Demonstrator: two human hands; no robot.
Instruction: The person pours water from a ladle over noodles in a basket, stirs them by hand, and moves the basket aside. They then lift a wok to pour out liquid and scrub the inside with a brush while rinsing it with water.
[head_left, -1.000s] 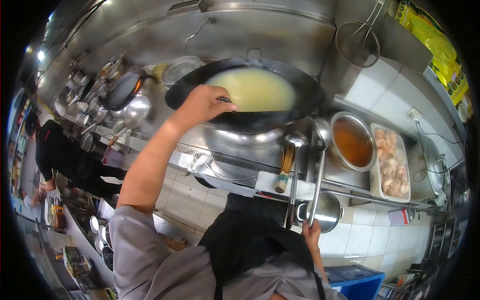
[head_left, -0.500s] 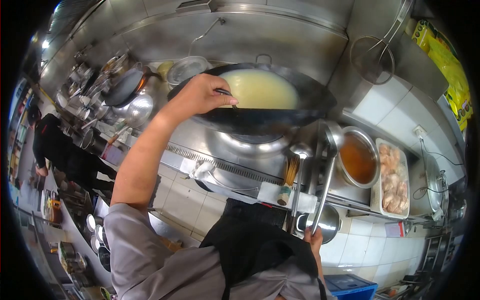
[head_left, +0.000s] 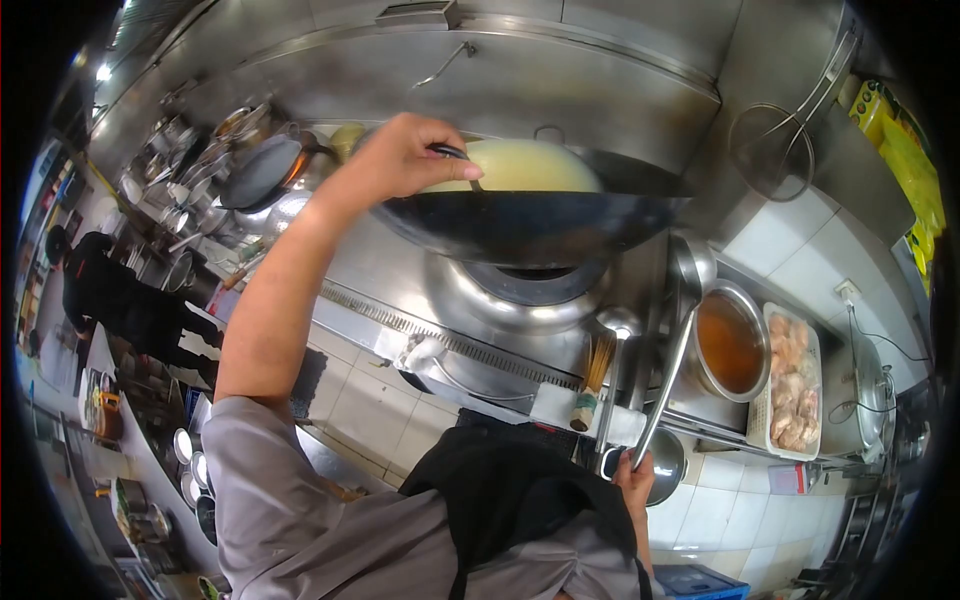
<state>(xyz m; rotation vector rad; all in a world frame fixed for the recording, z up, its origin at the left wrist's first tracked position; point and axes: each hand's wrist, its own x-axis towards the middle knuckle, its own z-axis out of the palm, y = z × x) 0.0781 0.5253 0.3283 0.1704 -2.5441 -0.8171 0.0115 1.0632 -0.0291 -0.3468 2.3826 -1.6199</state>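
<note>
A large black wok [head_left: 540, 225] is raised and tilted above the metal burner ring [head_left: 530, 300], with pale yellow liquid [head_left: 530, 165] inside. My left hand [head_left: 425, 160] is closed on a dark handle at the wok's near left rim. Lower right, my right hand [head_left: 635, 475] is wrapped round the end of a long-handled ladle [head_left: 665, 400]; its bowl lies near a steel pot of reddish-brown liquid [head_left: 730, 345].
A bamboo brush [head_left: 595, 385] lies on the stove's front ledge. At right are a white basket of raw meat [head_left: 795, 385] and a hanging strainer [head_left: 770, 150]. Pans [head_left: 262, 172] stand at left, where a person in black [head_left: 125, 300] works.
The wok has lifted higher off the burner and tipped away from me, showing more of its underside. The ladle has shifted slightly with my right hand. The camera view has moved a little.
</note>
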